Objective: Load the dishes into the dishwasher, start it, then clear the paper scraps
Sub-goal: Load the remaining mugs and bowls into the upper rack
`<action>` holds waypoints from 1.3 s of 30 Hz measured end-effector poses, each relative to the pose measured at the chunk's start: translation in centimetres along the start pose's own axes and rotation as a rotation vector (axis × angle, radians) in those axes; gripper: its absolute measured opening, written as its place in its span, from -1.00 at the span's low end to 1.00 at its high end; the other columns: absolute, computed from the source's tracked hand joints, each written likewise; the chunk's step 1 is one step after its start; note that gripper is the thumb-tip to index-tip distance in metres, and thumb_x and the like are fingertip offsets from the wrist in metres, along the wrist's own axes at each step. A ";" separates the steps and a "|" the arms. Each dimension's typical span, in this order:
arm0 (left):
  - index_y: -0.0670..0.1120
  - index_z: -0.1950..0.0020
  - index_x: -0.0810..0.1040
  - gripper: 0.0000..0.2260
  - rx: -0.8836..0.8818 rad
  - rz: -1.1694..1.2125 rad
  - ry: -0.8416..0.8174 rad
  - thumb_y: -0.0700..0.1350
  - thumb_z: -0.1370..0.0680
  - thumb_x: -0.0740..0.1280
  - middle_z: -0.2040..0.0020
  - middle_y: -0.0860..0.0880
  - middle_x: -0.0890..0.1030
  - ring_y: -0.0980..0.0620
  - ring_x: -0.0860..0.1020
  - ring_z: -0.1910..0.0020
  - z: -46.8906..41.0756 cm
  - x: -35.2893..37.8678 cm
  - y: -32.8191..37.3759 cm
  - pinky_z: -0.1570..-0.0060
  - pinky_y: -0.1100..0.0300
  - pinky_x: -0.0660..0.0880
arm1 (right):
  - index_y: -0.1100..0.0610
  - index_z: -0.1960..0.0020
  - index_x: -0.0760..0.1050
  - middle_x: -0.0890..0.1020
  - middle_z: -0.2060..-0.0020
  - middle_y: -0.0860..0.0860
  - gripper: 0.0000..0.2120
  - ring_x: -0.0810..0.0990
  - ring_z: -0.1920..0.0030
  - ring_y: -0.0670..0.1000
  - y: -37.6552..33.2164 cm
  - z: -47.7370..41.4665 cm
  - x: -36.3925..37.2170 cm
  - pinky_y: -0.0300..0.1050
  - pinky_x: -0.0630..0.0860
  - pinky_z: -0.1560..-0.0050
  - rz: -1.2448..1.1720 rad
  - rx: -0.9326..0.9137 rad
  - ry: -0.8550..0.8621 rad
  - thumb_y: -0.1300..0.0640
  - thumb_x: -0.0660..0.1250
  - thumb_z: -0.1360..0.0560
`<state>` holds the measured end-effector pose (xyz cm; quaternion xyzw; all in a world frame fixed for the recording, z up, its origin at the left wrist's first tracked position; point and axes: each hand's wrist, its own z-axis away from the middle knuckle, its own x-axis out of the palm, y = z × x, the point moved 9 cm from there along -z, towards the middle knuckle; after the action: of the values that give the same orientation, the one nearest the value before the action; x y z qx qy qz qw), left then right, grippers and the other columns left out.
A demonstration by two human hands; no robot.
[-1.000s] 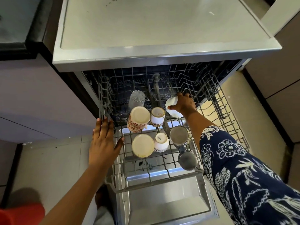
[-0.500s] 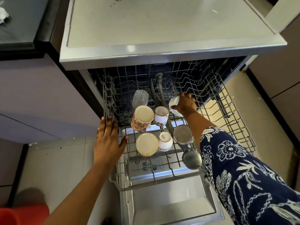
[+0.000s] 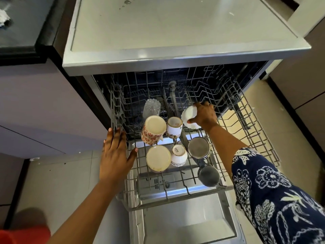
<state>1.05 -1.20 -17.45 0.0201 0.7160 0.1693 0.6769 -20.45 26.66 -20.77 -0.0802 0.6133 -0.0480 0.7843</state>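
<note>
A dark bench [image 3: 26, 37] is sitting over pale purple cupboards [image 3: 44, 103]. Shiny floor tiles [image 3: 61, 182] are lying below. Something red [image 3: 22, 235] is peeking in at the bottom corner.

A home kitchen; a dishwasher [image 3: 175, 32] fills the middle of the frame, its door [image 3: 190, 224] dropped open at the bottom and a wire rack [image 3: 255, 138] pulled out above it; household crockery sits upturned in the rack: patterned mugs [image 3: 153, 131], a glass [image 3: 151, 108], steel cups [image 3: 198, 149], a white bowl [image 3: 189, 115]; at the upper left a dark countertop [image 3: 21, 32] lies over pale cabinet fronts [image 3: 44, 103]; further cabinet panels [image 3: 307, 85] line the right edge; pale floor tiles [image 3: 61, 182] show at the lower left.
</note>
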 end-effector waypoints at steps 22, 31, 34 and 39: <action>-0.12 -0.55 0.07 -0.39 -0.039 0.185 0.001 0.08 -0.59 0.19 -0.56 -0.13 0.04 -0.07 -0.09 -0.54 3.5 -1.3 1.2 -0.50 -0.05 -0.05 | 0.09 -0.36 0.35 0.47 -0.25 0.12 -0.53 0.42 -0.24 0.15 3.8 15.2 -4.9 0.06 0.43 -0.18 -0.182 -0.033 0.273 0.04 0.35 -0.48; -0.10 -0.49 0.26 -0.36 -0.004 0.196 0.027 0.23 -0.51 0.00 -0.51 -0.12 0.22 -0.11 0.12 -0.51 17.4 2.0 7.4 -0.46 -0.06 -0.07 | 0.12 -0.34 0.40 0.44 -0.33 0.10 -0.57 0.38 -0.34 0.14 10.2 28.4 0.9 0.11 0.30 -0.34 -0.301 0.008 0.316 0.03 0.33 -0.51; -0.11 -0.51 0.21 -0.37 -0.033 0.180 0.035 0.21 -0.54 0.01 -0.53 -0.13 0.16 -0.12 0.03 -0.53 19.9 3.9 8.5 -0.45 -0.11 -0.02 | 0.11 -0.48 0.20 0.17 -0.50 0.10 -0.46 0.07 -0.51 0.12 11.7 29.5 3.4 0.17 -0.04 -0.46 -0.275 0.101 0.270 -0.01 0.23 -0.56; -0.06 -0.56 -0.07 -0.30 -0.095 0.212 -0.006 0.34 -0.55 -0.15 -0.56 -0.05 -0.08 0.03 -0.20 -0.53 21.4 7.6 9.8 -0.45 -0.06 -0.05 | 0.15 -0.54 -0.09 -0.08 -0.52 0.14 -0.35 -0.18 -0.51 0.10 11.6 30.1 5.8 0.14 -0.13 -0.45 -0.223 -0.018 0.246 -0.07 0.09 -0.58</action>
<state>19.37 14.62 -22.72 0.0641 0.6990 0.2734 0.6577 9.90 39.10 -21.37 -0.1484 0.6923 -0.1385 0.6925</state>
